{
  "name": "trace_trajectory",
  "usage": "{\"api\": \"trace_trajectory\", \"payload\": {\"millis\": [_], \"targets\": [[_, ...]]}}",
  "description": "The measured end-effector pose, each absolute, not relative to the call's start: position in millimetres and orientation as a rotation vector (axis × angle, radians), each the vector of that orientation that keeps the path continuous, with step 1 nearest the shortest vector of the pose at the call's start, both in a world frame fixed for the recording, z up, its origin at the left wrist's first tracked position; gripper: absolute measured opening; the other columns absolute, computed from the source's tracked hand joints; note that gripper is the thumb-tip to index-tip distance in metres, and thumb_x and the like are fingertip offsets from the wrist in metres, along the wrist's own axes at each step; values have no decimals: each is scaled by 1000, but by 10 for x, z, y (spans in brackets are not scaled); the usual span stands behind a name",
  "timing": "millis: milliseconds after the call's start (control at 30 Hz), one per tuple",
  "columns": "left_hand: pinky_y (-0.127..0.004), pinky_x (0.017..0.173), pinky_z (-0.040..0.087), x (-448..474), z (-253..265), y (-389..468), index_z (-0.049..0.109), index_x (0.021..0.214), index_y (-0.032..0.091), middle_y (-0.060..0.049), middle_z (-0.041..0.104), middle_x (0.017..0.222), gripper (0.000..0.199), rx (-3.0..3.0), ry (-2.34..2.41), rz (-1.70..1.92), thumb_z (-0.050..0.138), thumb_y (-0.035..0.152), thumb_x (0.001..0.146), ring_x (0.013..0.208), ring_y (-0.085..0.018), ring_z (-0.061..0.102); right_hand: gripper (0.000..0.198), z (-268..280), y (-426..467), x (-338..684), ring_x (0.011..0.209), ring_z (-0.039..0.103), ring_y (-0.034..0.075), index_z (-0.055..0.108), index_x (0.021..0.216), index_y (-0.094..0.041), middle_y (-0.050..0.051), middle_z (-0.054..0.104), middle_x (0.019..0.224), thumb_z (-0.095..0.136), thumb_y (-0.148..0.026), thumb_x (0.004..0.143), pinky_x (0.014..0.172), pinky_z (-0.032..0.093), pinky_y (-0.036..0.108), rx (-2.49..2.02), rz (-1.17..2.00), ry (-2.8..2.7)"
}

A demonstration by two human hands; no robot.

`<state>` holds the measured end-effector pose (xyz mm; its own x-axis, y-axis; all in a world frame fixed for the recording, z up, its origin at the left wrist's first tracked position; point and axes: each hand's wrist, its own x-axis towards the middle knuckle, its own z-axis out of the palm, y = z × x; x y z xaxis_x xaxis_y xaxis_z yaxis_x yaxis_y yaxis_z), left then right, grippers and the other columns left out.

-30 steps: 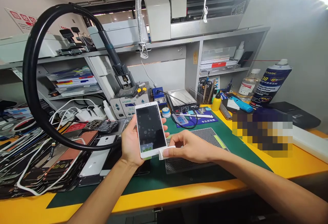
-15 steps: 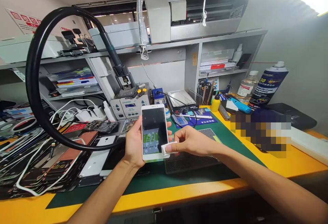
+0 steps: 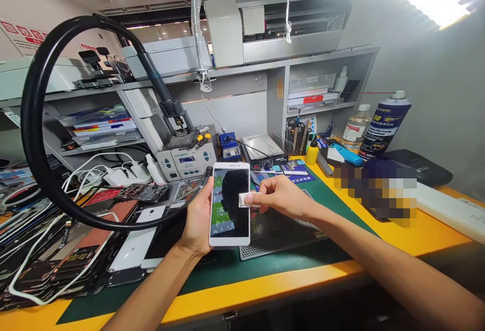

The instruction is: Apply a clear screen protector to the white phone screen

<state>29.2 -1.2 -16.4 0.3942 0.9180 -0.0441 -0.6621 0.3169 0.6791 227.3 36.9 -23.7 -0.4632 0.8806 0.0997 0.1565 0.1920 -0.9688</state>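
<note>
A white-framed smartphone (image 3: 230,220) is held upright above the bench, its dark glossy screen facing me and showing green and dark reflections. My left hand (image 3: 199,215) grips it from the left side, the fingers mostly hidden behind it. Between thumb and finger, my right hand (image 3: 278,197) pinches a small folded white wipe (image 3: 244,199) against the right edge of the screen, around mid-height. Below my right hand lies a dark perforated plate (image 3: 265,245) on the green mat (image 3: 318,260).
Stacked phone parts (image 3: 76,255) and a white phone (image 3: 132,240) lie on the left. A thick black hose (image 3: 30,129) loops over them from the hot-air station (image 3: 191,161). At right stand a spray can (image 3: 384,126), a clear bottle (image 3: 356,126) and a yellow bottle (image 3: 312,153).
My right hand has moved the wipe from the phone's lower right corner up to mid-height on its right edge. The phone has tilted, changing its reflections. The camera view has shifted slightly.
</note>
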Motion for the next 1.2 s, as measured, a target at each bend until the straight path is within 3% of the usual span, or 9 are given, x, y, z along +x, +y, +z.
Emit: {"api": "trace_trajectory", "payload": {"millis": [200,433,700,933,1200], "targets": [[-54,83,57,243,-234,-1,65,125,6,-22,75,99,62,700,578,969,39,56,99,86,-37,74,49,-185,379,2301,54,55,12,56,63,-17,0,62,56,76,-60,74,55,40,25,-947,1212,-1717],[-50,83,58,267,-238,-30,69,116,2,-27,71,112,65,732,557,887,38,57,99,83,-34,73,49,-181,447,2353,51,56,12,58,63,-17,-1,59,50,73,-61,77,54,41,26,-936,1123,-1626],[-44,73,58,263,-220,-28,69,115,3,-24,72,106,65,753,556,829,36,57,99,78,-30,72,42,-136,478,2407,57,58,10,72,82,-15,2,67,72,75,-57,77,54,48,24,-866,1230,-1611],[-39,68,58,300,-207,-52,71,110,3,-23,72,100,66,743,575,768,36,58,99,70,-26,70,40,-111,460,2427,58,59,10,77,84,-16,3,70,78,74,-55,78,55,48,23,-862,1243,-1647],[-39,69,56,297,-228,-52,70,111,2,-24,71,103,65,754,553,707,34,54,98,74,-28,69,40,-101,430,2419,62,59,11,74,83,-15,4,71,81,74,-55,78,56,48,23,-848,1311,-1654]]}}
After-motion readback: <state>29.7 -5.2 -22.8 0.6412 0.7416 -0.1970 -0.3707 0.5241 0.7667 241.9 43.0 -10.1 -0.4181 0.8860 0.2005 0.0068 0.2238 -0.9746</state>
